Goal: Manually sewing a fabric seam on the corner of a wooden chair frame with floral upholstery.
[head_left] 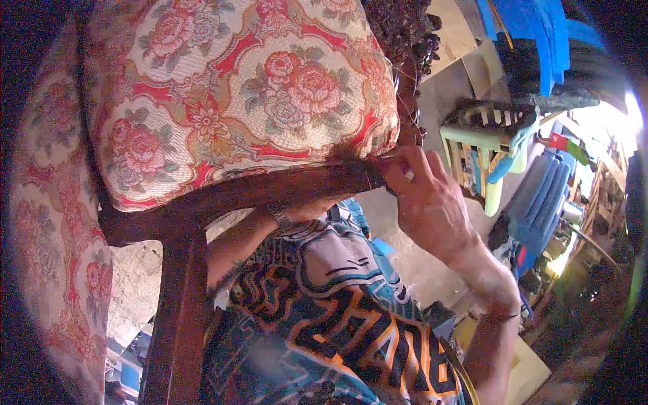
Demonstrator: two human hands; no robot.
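An upholstered chair fills the upper left, its padded part covered in floral fabric (pixel 297 88) of red, cream and green. A dark brown wooden rail (pixel 243 192) runs along the fabric's lower edge and joins an upright wooden post (pixel 177 304). At the rail's right end, my right hand (pixel 428 199) is closed, fingertips pressed together by the corner of the fabric. What they pinch, if anything, is too small to make out. Behind the rail passes my left forearm, with a metal watch at the wrist; my left hand (pixel 314 208) is mostly covered by the wood, its fingers hidden.
Dark carved wood (pixel 405 40) rises beyond the fabric's right edge. Further right stand a pale green plastic crate (pixel 496 135), a stack of blue plastic pieces (pixel 536 196) and hanging blue strips (pixel 543 40). Another floral panel (pixel 57 236) lies along the left side.
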